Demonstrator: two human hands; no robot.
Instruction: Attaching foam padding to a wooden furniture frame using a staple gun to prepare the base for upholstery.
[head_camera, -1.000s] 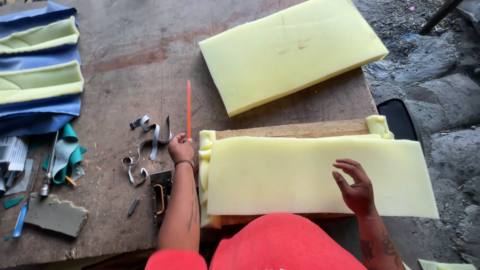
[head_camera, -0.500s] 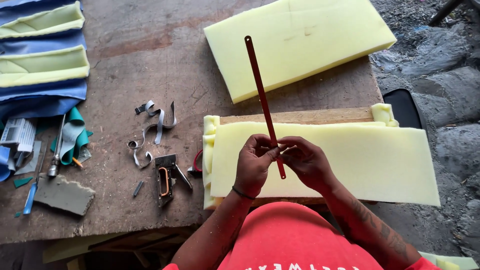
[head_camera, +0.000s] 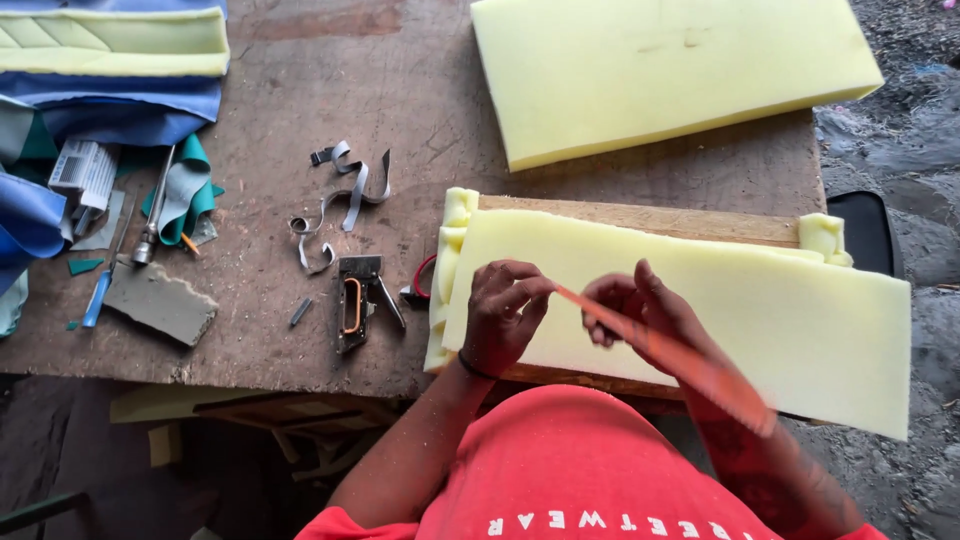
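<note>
Hands meet over the near foam sheet (head_camera: 720, 310). The left hand (head_camera: 503, 315) pinches one end of a thin red strip (head_camera: 665, 358), and the right hand (head_camera: 640, 310) closes around it, so it stays level above the foam. A staple gun (head_camera: 356, 300) lies left, within easy reach.

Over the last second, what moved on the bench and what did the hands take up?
The thin orange strip left the table beside the staple gun; the left hand lifted it, the right hand joined, and it swung from pointing away to slanting back toward the person's right side, blurred. Both hands grip it above the foam sheet. The foam, the wooden frame and the tools stayed put.
</note>
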